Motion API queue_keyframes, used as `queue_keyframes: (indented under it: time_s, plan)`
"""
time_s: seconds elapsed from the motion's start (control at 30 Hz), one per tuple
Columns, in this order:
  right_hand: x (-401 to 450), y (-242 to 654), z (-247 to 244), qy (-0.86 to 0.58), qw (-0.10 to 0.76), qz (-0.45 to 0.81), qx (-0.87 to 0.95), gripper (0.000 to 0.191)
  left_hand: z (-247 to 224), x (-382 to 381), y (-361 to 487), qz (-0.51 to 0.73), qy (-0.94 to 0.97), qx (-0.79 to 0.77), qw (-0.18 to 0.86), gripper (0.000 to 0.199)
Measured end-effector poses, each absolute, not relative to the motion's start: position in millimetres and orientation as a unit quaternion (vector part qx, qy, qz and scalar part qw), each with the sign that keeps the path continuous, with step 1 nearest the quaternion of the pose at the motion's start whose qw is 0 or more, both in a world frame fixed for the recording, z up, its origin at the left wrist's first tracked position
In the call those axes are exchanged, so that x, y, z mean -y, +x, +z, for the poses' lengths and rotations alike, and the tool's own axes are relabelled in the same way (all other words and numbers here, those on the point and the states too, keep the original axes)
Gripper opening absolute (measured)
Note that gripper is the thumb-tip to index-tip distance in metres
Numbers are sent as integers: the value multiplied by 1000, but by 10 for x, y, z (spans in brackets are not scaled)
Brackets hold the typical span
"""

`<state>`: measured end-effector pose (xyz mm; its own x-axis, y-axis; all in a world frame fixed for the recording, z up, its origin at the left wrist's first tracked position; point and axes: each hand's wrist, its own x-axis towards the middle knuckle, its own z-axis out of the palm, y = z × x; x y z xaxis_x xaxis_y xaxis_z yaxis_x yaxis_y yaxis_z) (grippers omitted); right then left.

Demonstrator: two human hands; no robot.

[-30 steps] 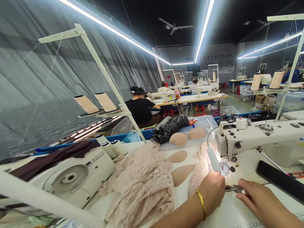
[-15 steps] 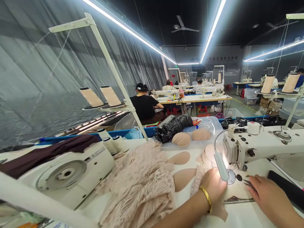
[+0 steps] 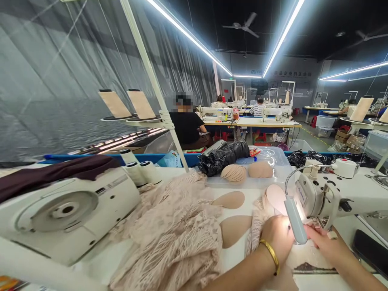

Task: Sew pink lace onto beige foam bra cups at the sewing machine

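Observation:
My left hand (image 3: 278, 236), with a gold bangle on the wrist, lies back up on the bed of the white sewing machine (image 3: 315, 198). Its fingers are hidden behind the grey work lamp (image 3: 295, 220). Beige lace fabric (image 3: 257, 220) bunches against this hand, and a plain beige piece (image 3: 283, 279) hangs below its wrist. Close by on the right, under the machine head, my right hand (image 3: 329, 244) has its fingers closed and pointing left. What they hold is hidden by the lamp and the machine.
A heap of beige lace (image 3: 184, 238) covers the table to the left, with oval beige pads (image 3: 236, 230) beside it. Behind stands a clear plastic box (image 3: 279, 161) with stacked pads on its lid. A second machine (image 3: 75, 214) is at left, a black phone-like slab (image 3: 371, 250) at right.
My right hand has moved left and up, close to my left hand under the machine head. The dark pointed blades in its fingers no longer show. The camera view has shifted slightly.

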<state>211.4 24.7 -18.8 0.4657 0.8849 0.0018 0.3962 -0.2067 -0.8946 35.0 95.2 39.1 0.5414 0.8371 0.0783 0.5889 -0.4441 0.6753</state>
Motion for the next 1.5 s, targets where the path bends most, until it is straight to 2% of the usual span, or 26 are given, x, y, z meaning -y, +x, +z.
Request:
queue_keyframes:
  time_s: [0.07,0.2,0.53,1.07,1.5]
  plan:
    - [-283,2146,-238,-708,462,306,438,42,389,-952,351,207,829,-423,302,30]
    - [-366,2208,-334,-671,485,352,436,42,362,-961,355,216,836,-408,296,24]
    - [-428,2179,-491,-647,549,339,406,34,335,-967,377,224,837,-403,295,28]
    - [-459,2258,-559,-669,523,352,392,34,306,-971,387,230,838,-401,291,23]
    - [-418,2168,-410,-654,529,345,417,30,302,-949,390,219,828,-421,298,30]
